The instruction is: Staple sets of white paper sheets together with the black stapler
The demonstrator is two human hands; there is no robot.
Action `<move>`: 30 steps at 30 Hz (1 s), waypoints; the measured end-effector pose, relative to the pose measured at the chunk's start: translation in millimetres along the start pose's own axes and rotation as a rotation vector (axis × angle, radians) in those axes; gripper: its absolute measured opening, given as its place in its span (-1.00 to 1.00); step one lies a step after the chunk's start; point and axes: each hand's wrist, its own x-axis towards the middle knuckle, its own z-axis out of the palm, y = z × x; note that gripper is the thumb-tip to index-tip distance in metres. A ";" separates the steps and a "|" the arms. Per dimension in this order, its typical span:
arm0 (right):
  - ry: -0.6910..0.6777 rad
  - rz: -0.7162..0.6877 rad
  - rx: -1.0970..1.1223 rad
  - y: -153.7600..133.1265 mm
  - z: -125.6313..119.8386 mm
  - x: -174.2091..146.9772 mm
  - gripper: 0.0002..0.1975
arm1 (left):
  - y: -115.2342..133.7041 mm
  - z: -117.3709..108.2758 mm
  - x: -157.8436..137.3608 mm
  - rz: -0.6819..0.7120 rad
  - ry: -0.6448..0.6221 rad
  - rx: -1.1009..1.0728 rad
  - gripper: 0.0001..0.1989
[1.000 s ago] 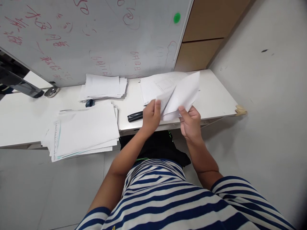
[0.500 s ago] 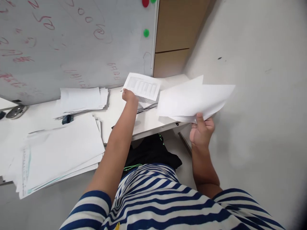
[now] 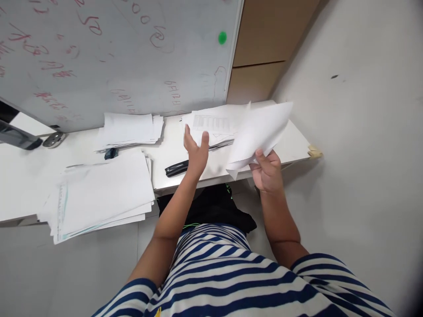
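My right hand point(image 3: 268, 171) pinches several white paper sheets point(image 3: 261, 132) by their near edge, thumb on top; they curve up over the right part of the desk. To the left of them, my left hand point(image 3: 197, 152) is raised with thumb and fingers apart and holds nothing. Behind its fingertips lies a printed sheet point(image 3: 211, 123) with a table on it, on top of other papers. A black stapler point(image 3: 176, 168) rests on the desk just left of my left wrist, partly hidden by it.
A large paper stack point(image 3: 105, 193) overhangs the front edge of the white desk point(image 3: 172, 132). Behind it are a smaller paper stack point(image 3: 128, 127) and a small dark object point(image 3: 111, 153). A whiteboard point(image 3: 139, 61) stands along the back, brown boxes point(image 3: 256, 81) beside it.
My left hand has let go of the printed sheet, which now lies on the desk, and has opened. The sheets in my right hand have swung left and upward. The stapler has come into view.
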 end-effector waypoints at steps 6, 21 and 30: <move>-0.126 -0.086 -0.047 -17.0 14.2 9.2 -0.50 | -16.8 -52.6 -23.7 -0.565 -0.551 -0.398 -0.28; -0.032 0.026 -0.058 34.7 -18.7 25.4 -0.46 | -24.6 -71.0 -19.0 -0.263 -0.269 -0.438 -0.58; -0.162 -0.015 -0.041 8.2 -5.6 12.0 -0.48 | -16.4 -57.5 -37.0 -0.291 -0.403 -0.576 -0.60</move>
